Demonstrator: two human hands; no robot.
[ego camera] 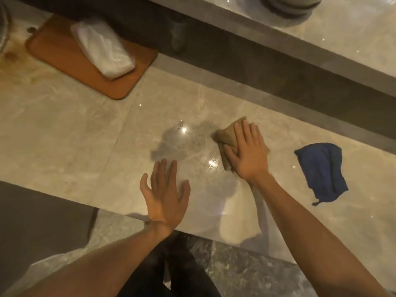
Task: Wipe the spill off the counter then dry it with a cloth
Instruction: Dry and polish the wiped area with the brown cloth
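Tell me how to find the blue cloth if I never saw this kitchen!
Start at the long pale marble counter and find the person's right hand pressing a folded tan cloth. Look further right, toward the counter's end: the crumpled dark blue cloth lies there untouched. It is the only blue thing, and no hand is on it.

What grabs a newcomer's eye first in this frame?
Probably the right hand pressing a tan cloth flat on the marble counter, right beside a shiny wet spill at centre. Next, the blue cloth lying untouched further right, and the left hand open, fingers spread, near the counter's front edge.
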